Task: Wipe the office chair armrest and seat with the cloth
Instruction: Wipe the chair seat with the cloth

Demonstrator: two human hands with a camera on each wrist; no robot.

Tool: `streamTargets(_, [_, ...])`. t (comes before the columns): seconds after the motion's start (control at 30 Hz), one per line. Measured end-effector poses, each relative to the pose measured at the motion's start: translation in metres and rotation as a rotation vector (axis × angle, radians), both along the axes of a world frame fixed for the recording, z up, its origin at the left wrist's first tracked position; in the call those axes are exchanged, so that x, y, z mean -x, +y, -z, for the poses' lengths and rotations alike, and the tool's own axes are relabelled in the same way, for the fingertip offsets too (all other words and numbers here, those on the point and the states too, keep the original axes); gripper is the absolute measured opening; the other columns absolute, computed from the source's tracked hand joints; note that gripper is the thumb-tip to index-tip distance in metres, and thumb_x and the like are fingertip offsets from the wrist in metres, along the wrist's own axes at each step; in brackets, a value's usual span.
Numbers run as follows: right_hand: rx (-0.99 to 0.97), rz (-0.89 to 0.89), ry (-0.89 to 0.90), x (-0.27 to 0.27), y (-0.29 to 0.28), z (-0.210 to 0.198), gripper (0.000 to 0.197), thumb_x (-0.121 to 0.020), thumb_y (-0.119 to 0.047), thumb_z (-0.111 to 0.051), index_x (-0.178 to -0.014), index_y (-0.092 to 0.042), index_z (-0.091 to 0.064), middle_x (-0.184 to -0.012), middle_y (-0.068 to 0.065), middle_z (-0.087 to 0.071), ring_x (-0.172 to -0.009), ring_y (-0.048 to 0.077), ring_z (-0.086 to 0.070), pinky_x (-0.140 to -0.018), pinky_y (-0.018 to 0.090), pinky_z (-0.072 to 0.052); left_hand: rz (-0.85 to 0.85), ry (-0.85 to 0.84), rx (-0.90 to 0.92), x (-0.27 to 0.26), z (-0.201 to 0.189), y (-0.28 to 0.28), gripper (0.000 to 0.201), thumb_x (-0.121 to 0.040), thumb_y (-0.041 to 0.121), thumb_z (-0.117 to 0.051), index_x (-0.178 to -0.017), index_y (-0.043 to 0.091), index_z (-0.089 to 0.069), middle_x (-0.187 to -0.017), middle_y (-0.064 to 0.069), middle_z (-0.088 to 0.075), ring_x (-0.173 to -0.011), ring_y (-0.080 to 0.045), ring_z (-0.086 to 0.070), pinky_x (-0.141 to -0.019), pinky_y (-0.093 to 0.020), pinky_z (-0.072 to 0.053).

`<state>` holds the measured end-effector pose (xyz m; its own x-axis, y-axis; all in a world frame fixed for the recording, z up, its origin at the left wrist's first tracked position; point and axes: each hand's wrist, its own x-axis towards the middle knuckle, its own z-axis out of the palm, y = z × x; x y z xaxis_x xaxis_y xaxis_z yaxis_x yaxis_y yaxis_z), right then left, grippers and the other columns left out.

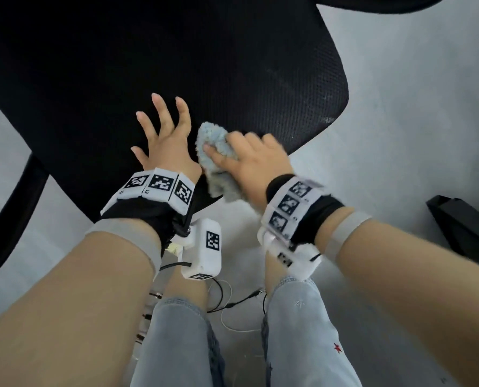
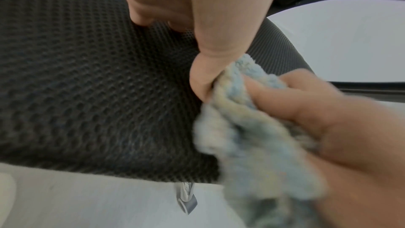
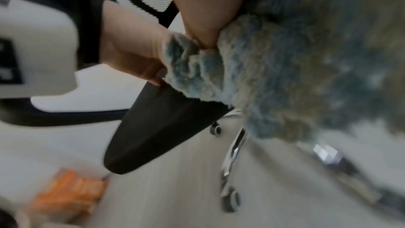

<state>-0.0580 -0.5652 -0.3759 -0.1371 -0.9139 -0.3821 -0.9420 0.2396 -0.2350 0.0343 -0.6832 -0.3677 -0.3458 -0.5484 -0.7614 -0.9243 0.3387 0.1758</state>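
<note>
While your left hand [image 1: 164,141] lies flat on the seat [image 1: 176,65] with fingers spread and straight, gripping nothing, it sits near the seat's front edge. The seat is black mesh with a honeycomb weave, plain in the left wrist view [image 2: 87,93], and its front right corner is rounded.

Just right of that hand, touching its thumb side, is the cloth [image 1: 217,160]. It is a fluffy, pale blue-grey pile fabric, bunched into a wad, with yellowish tinges showing in both wrist views [image 2: 252,136] [image 3: 285,75]. It rests on the front edge of the seat, and a loose end hangs over that edge.

Your right hand [image 1: 253,166] is clamped on the cloth, fingers curled over the top and thumb pressed into its side. The hand is motion-blurred.

Further right, grey floor [image 1: 400,135] shows. The right wrist view catches a chrome chair leg [image 3: 232,153] with castors beneath the seat.
</note>
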Motion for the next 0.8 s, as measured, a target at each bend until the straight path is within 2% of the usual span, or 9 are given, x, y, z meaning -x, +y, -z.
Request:
streamTargets(0.07, [-0.073, 0.1, 0.027, 0.037, 0.0, -0.005, 0.066, -0.081, -0.03, -0.056, -0.141, -0.028, -0.029, -0.127, 0.016, -0.045, -0.105, 0.035, -0.047, -0.084, 0.044, -0.039, 0.019, -0.01, -0.016, -0.002, -0.001, -0.001, 0.106, -0.078, 0.016, -0.068, -0.144, 0.034, 0.014, -0.151, 0.002, 0.034, -0.139, -0.03, 0.029, -0.108, -0.066, 0.0])
streamTargets(0.13, [-0.063, 0.397, 0.004, 0.075, 0.004, -0.01, 0.068, -0.081, -0.019, -0.059, -0.141, -0.025, -0.028, -0.135, 0.02, -0.036, -0.117, 0.038, -0.039, -0.095, 0.047, -0.032, 0.024, -0.009, -0.026, -0.001, -0.002, -0.002, 0.108, -0.077, 0.02, -0.07, -0.143, 0.034, 0.014, -0.151, 0.002, 0.034, -0.139, -0.03, 0.029, -0.108, -0.065, 0.0])
streamTargets(0.2, [-0.072, 0.535, 0.095, 0.089, 0.003, -0.014, 0.073, -0.08, -0.013, -0.057, -0.143, -0.027, -0.023, -0.139, 0.019, -0.031, -0.122, 0.036, -0.034, -0.099, 0.045, -0.029, 0.028, -0.013, -0.025, 0.0, -0.002, -0.002, 0.109, -0.077, 0.02, -0.07, -0.143, 0.034, 0.015, -0.151, 0.002, 0.034, -0.139, -0.03, 0.029, -0.108, -0.066, 0.0])
streamTargets(0.3, [-0.191, 0.517, 0.065, 0.052, -0.016, -0.011, 0.074, -0.081, -0.017, -0.058, -0.144, -0.024, -0.019, -0.139, 0.018, -0.029, -0.119, 0.036, -0.036, -0.093, 0.045, -0.034, 0.03, -0.037, -0.018, 0.002, -0.002, 0.0, 0.109, -0.077, 0.021, -0.07, -0.143, 0.034, 0.016, -0.15, 0.002, 0.035, -0.139, -0.03, 0.029, -0.107, -0.066, -0.001])
streamTargets(0.37, [-0.144, 0.325, -0.035, 0.007, -0.027, -0.01, 0.058, -0.087, -0.027, -0.053, -0.14, -0.021, -0.029, -0.133, 0.012, -0.039, -0.112, 0.032, -0.044, -0.087, 0.042, -0.037, 0.026, -0.035, -0.013, 0.001, -0.002, -0.001, 0.107, -0.078, 0.011, -0.066, -0.143, 0.034, 0.016, -0.15, 0.003, 0.034, -0.139, -0.03, 0.028, -0.108, -0.067, -0.001])
streamTargets(0.43, [-0.055, 0.088, -0.029, -0.02, -0.027, -0.013, 0.057, -0.085, -0.039, -0.055, -0.137, -0.026, -0.036, -0.125, 0.007, -0.047, -0.105, 0.027, -0.049, -0.082, 0.038, -0.04, 0.043, -0.038, -0.009, -0.002, -0.001, -0.004, 0.107, -0.078, 0.002, -0.062, -0.142, 0.034, 0.017, -0.151, 0.003, 0.034, -0.139, -0.03, 0.028, -0.11, -0.067, -0.001])
streamTargets(0.5, [-0.104, -0.034, -0.032, 0.006, -0.029, -0.008, 0.062, -0.085, -0.04, -0.053, -0.141, -0.027, -0.028, -0.129, 0.01, -0.04, -0.11, 0.03, -0.044, -0.086, 0.041, -0.036, 0.077, -0.049, -0.013, -0.006, -0.001, -0.006, 0.111, -0.077, 0.015, -0.069, -0.142, 0.034, 0.018, -0.151, 0.003, 0.034, -0.14, -0.03, 0.027, -0.108, -0.066, -0.003])
streamTargets(0.67, [-0.056, 0.515, 0.027, 0.094, -0.02, -0.013, 0.065, -0.085, -0.018, -0.054, -0.142, -0.026, -0.025, -0.134, 0.019, -0.035, -0.116, 0.037, -0.038, -0.095, 0.046, -0.033, 0.089, -0.085, -0.014, -0.001, 0.0, -0.006, 0.113, -0.076, 0.025, -0.071, -0.142, 0.034, 0.019, -0.15, 0.003, 0.035, -0.139, -0.031, 0.028, -0.108, -0.066, -0.003])
streamTargets(0.8, [-0.198, 0.398, 0.039, 0.047, -0.039, -0.01, 0.072, -0.083, -0.021, -0.056, -0.144, -0.024, -0.017, -0.14, 0.016, -0.027, -0.118, 0.036, -0.036, -0.092, 0.045, -0.035, 0.075, -0.112, -0.03, 0.003, 0.001, -0.006, 0.114, -0.075, 0.023, -0.072, -0.142, 0.034, 0.019, -0.149, 0.003, 0.036, -0.139, -0.031, 0.029, -0.107, -0.067, -0.003])
